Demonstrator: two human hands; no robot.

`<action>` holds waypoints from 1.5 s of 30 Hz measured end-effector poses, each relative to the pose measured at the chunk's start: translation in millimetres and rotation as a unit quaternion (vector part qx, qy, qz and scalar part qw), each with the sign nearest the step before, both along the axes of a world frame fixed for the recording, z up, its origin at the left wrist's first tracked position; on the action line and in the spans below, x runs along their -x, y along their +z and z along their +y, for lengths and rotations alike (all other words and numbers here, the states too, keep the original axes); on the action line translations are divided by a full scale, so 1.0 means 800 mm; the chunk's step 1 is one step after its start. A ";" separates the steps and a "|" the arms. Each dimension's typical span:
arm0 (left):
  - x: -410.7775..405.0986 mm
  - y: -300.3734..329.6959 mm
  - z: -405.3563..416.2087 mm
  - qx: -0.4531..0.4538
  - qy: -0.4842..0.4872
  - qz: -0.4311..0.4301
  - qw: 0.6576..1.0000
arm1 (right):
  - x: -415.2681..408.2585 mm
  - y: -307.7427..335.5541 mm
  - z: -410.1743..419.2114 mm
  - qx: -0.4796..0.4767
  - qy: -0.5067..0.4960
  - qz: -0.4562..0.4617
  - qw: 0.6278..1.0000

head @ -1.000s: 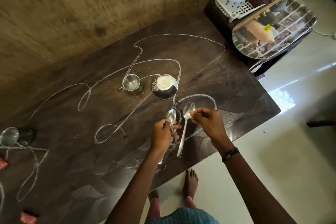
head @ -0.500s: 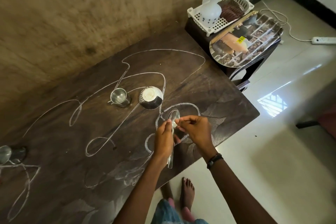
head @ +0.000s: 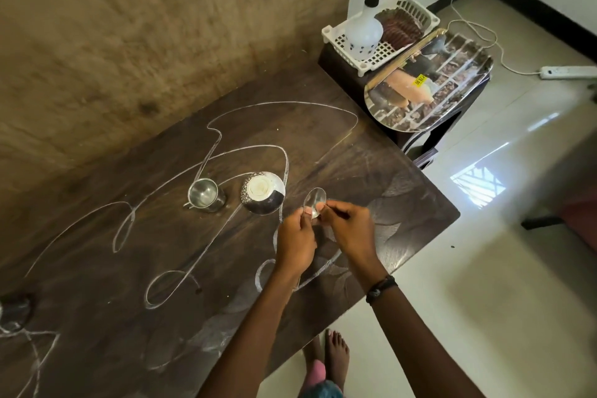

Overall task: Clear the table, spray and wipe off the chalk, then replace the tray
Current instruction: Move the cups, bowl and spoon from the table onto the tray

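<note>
Fingers (head: 303, 213) of the left hand (head: 295, 244) curl tight around the spoons (head: 315, 202), and the shiny round end sticks up above them. Right beside it, the right hand (head: 350, 229) pinches the same spoons with its fingertips, so both hands are holding them together above the table (head: 129, 284). I cannot tell how many spoons are in the bunch, because the hands hide the handles. A dark band (head: 381, 287) goes around the right wrist.

White chalk lines (head: 206, 178) loop all over the dark wood table. A small steel cup (head: 205, 194) stands on the table to the left of the hands. An upside-down bowl (head: 263, 192) sits just to the right of the cup, near the spoons. Another steel thing (head: 13, 313) is at the far left edge, but it is too blurry to name.

Off the far right corner of the table is a low dark stand (head: 339, 64). A white basket (head: 378, 52) sits on it, with a spray bottle (head: 363, 32) and a brown brush (head: 400, 27) inside. The tray (head: 429, 81) with a picture on it rests on the stand, just on the near side of the basket. A white power strip (head: 568, 72) lies on the floor far to the right. Two bare feet (head: 336, 355) stand on the floor near the table edge.
</note>
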State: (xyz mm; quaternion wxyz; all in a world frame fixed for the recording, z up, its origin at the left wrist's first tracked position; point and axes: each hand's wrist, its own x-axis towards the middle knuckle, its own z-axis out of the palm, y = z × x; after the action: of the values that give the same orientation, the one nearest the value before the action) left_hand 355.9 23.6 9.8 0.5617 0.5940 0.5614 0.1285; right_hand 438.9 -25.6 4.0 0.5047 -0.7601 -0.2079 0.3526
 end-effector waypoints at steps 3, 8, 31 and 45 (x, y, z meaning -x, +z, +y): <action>-0.005 -0.004 0.007 -0.006 -0.035 -0.003 0.999 | -0.013 0.001 0.015 0.007 -0.030 0.030 0.999; -0.008 -0.009 0.015 -0.027 -0.104 -0.017 0.994 | -0.043 -0.002 0.033 0.023 -0.113 0.013 0.993; -0.169 -0.012 0.076 -0.003 -0.159 -0.071 0.985 | -0.180 0.033 0.068 0.023 -0.088 0.245 0.965; -0.219 -0.033 0.082 0.003 -0.096 0.047 0.994 | -0.421 -0.037 0.166 0.274 0.188 -0.066 0.941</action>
State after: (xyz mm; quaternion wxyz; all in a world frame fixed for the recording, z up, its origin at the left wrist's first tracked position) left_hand 531.2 89.6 -16.8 0.5465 0.6487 0.5278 0.0440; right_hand 775.6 107.1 -25.6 0.1869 -0.8378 -0.2751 0.4331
